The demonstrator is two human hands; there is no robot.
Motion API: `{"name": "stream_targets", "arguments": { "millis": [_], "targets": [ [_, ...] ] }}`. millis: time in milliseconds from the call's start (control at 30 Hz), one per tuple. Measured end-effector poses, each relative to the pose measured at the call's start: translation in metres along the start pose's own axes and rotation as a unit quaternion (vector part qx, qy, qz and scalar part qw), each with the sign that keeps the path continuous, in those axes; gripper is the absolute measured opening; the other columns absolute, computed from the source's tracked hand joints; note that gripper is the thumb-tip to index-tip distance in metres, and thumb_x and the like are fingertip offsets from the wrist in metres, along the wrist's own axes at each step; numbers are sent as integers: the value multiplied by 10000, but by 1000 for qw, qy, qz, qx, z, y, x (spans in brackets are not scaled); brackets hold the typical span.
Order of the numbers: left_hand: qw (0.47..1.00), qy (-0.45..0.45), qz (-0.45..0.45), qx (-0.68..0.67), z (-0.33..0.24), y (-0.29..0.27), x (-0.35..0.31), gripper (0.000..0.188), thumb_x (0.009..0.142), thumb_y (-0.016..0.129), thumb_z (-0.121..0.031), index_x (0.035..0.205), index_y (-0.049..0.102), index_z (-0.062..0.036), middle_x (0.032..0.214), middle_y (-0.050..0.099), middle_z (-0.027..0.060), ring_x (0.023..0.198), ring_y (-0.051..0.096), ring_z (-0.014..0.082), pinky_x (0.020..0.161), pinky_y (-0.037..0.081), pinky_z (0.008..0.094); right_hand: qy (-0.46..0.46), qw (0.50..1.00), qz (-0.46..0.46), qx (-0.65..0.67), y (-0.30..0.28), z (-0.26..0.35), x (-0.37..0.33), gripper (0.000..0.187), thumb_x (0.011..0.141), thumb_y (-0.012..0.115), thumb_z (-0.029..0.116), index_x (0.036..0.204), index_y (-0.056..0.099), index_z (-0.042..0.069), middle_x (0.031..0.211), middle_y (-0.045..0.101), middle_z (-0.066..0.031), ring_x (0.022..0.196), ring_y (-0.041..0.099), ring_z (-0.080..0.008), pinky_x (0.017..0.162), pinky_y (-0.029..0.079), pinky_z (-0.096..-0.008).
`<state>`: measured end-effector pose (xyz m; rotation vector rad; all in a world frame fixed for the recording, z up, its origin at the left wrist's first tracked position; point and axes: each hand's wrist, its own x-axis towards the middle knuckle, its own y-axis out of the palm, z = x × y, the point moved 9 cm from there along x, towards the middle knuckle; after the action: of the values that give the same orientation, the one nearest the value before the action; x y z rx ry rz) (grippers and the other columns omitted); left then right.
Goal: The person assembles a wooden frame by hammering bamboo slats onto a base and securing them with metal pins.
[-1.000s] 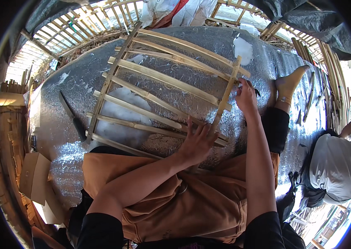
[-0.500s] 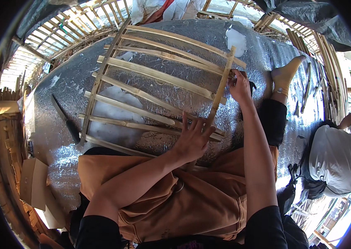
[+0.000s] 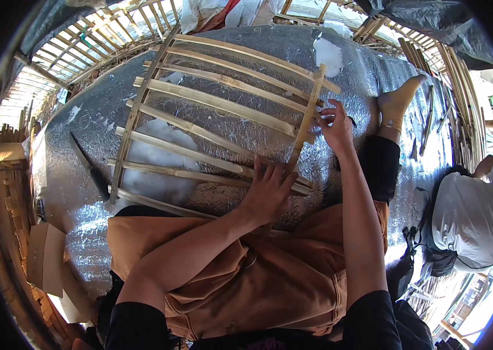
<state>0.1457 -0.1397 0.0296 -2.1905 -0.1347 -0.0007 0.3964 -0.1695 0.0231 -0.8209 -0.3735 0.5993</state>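
Observation:
A lattice of pale bamboo slats (image 3: 217, 104) lies across the ground sheet before me, its slats spreading between two crosspieces. The darker left crosspiece (image 3: 135, 111) runs up to the far edge; the right crosspiece (image 3: 306, 123) is shorter and lighter. My left hand (image 3: 268, 189) grips the near end of the right crosspiece, thumb on one side and fingers lying over the slats on the other. At the upper part of that crosspiece, my right hand (image 3: 338, 129) is curled loosely by the slat ends, thumb and forefinger apart. I see nothing between them.
A knife with a black handle (image 3: 99, 182) lies left of the lattice on the silvery sheet (image 3: 97, 151). An opened cardboard box (image 3: 45, 256) stands at lower left. My outstretched foot in a tan sock (image 3: 399, 102) is at right. Farther right is a person in a white shirt (image 3: 469, 219).
My right hand has drawn slightly down from the slat end, and its fingers have loosened. My left hand stays at the crosspiece's near end. The whole view has shifted slightly.

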Motion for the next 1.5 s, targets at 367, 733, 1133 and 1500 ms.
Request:
{"name": "stream_targets", "arguments": {
  "millis": [367,733,1133,1500],
  "targets": [
    [989,-30,37,140,0,5,-3,782,940,586,-501,1566,314,-121,1599,291,191,1515,200,389,1151,77,743,-9,1000,19,5,0,3,-14,523,824,738,23,1296,513,47,1012,712,-112,818,718,-250,759,555,-382],
    [989,-15,17,147,5,9,-5,804,955,513,-579,1587,283,-139,1650,223,178,1533,168,395,1142,65,753,-32,995,94,-31,-7,28,-37,547,891,733,167,1349,465,36,1196,656,-191,967,704,-326,854,546,-436],
    [988,-19,20,154,4,7,-3,819,954,502,-598,1594,280,-138,1656,212,177,1541,155,383,1148,73,739,-51,995,79,-38,-2,40,-60,725,916,723,355,1524,391,143,1263,589,-241,1203,584,-400,1007,498,-479],
    [989,-18,22,147,1,1,-1,796,968,489,-589,1588,294,-129,1652,235,161,1544,153,366,1178,63,702,-45,981,114,-151,15,43,-67,818,864,766,449,1556,386,238,1394,419,-294,1325,463,-444,1067,459,-475]
  ]
}}
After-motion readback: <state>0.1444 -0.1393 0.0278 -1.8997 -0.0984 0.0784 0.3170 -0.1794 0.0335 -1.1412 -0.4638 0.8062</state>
